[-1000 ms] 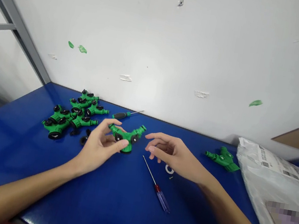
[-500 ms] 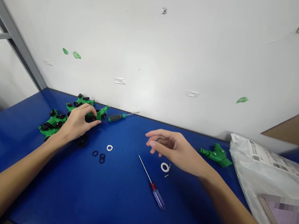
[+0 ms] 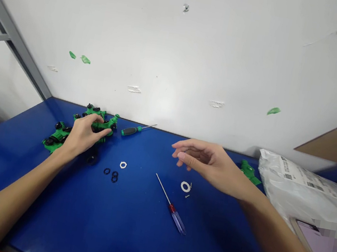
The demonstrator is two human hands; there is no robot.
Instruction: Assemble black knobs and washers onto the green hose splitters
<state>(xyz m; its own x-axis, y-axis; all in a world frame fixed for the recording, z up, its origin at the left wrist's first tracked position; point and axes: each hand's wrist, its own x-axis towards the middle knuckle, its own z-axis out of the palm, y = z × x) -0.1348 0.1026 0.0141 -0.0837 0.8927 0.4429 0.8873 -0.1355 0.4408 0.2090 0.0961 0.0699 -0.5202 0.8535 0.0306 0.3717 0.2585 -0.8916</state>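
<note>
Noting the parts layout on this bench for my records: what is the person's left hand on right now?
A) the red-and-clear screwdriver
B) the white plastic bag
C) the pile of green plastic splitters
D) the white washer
C: the left hand lies with its fingers over the pile of green plastic splitters, well away from the other options.

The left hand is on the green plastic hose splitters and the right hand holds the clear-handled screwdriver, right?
No: the head view shows the right hand empty, clear of the screwdriver. The left hand is on the green plastic hose splitters.
</note>
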